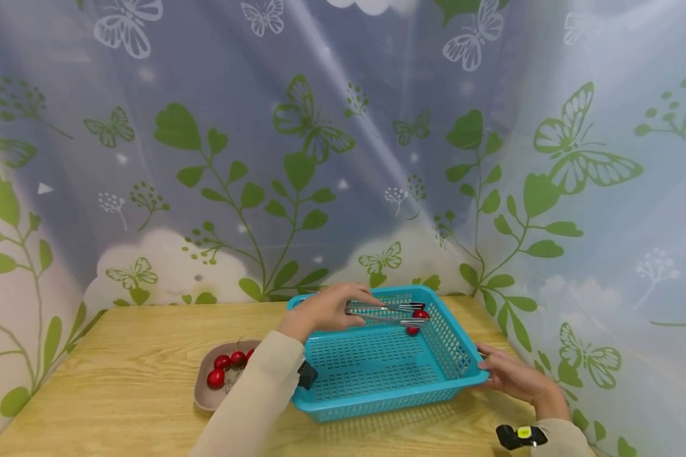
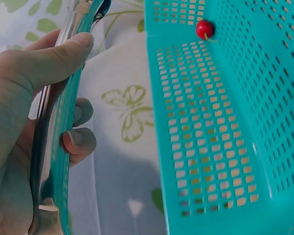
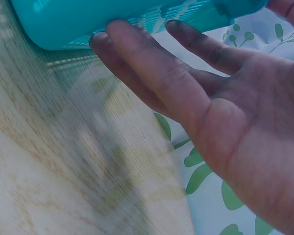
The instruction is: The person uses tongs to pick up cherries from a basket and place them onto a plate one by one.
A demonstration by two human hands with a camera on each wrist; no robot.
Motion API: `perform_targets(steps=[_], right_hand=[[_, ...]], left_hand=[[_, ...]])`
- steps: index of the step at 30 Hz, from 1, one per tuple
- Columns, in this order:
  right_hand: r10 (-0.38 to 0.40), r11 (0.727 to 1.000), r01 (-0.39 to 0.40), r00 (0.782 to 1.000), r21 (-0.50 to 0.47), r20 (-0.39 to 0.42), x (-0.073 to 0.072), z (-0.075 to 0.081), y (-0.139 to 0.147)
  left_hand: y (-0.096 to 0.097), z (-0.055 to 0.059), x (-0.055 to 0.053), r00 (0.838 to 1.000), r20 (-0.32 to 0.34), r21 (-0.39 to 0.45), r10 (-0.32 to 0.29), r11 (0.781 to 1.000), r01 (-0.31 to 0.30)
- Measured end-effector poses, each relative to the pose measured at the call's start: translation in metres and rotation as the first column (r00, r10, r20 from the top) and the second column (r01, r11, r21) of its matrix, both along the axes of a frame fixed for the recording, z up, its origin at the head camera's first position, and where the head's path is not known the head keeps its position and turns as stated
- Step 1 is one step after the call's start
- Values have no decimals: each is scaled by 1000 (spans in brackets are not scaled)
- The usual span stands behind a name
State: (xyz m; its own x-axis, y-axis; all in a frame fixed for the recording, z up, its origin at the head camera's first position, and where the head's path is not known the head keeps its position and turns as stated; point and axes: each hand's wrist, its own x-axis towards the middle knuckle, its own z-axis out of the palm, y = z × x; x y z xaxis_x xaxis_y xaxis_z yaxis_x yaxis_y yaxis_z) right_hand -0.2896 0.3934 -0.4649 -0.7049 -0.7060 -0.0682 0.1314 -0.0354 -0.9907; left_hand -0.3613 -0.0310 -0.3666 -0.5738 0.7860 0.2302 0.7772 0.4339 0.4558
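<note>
My left hand (image 1: 333, 310) grips a pair of metal tongs (image 1: 371, 315) above the blue basket (image 1: 371, 406). The tongs' ends reach the basket's far right corner, around a red cherry (image 1: 420, 313); whether they pinch it I cannot tell. A second cherry (image 1: 413, 331) shows just below them. In the left wrist view, my thumb and fingers wrap the tongs' arms (image 2: 51, 127), and one cherry (image 2: 204, 29) appears in the basket. My right hand (image 1: 514, 376) holds the basket's right rim, thumb on top. Its fingers (image 3: 157, 68) touch the basket's outside from below.
A shallow pinkish-brown dish (image 1: 201, 386) with several cherries (image 1: 215, 379) stands left of the basket, partly covered by my left sleeve. Both sit on a wooden table (image 1: 131, 368). A patterned curtain (image 1: 217, 209) hangs behind the table and along its right side.
</note>
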Motion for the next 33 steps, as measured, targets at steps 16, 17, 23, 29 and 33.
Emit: perform_targets(steps=[16, 17, 23, 29, 33], right_hand=[[-40, 998, 39, 999, 49, 17, 4, -2, 4], [-40, 998, 39, 999, 49, 15, 4, -2, 4], [-35, 998, 35, 999, 52, 2, 1, -2, 4], [-24, 999, 23, 1000, 48, 16, 0, 0, 1], [-2, 1000, 1, 1000, 30, 9, 0, 0, -2]], left_hand=[[-48, 0, 6, 996, -39, 12, 83, 997, -83], [-51, 0, 6, 995, -42, 11, 86, 996, -85], [-69, 3, 11, 991, -74, 14, 108, 994, -107], [-84, 6, 17, 983, -137, 23, 124, 992, -122], [-97, 6, 23, 979, -166, 46, 118, 993, -112]])
